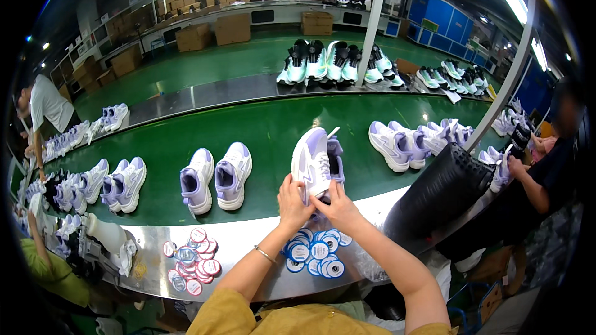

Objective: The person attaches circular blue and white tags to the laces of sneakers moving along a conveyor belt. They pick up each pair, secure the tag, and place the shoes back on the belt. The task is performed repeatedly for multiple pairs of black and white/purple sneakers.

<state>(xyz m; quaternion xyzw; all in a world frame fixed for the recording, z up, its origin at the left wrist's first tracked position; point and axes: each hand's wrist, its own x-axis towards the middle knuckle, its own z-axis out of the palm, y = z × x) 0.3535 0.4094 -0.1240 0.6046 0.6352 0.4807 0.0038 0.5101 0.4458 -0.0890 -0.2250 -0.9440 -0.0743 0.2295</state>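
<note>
Straight ahead of me, a white and lavender sneaker (312, 155) is tilted up at the edge of the green belt (279, 205). My left hand (293, 203) grips its near left side. My right hand (335, 208) pinches at the near end with thumb and fingers, close to a small white piece (321, 188) whose kind I cannot make out. A grey-lined shoe opening (335, 158) shows just right of the laces; whether it belongs to a second sneaker is unclear. Below my hands lies a heap of round blue-and-white tags (319, 250).
Red-and-white round tags (198, 260) lie left on the metal ledge (248, 273). A pair of lavender sneakers (233, 177) stands left on the belt, more sneakers (397, 142) right. A black padded roll (437, 189) juts in at right. Co-workers (546, 167) work at both sides.
</note>
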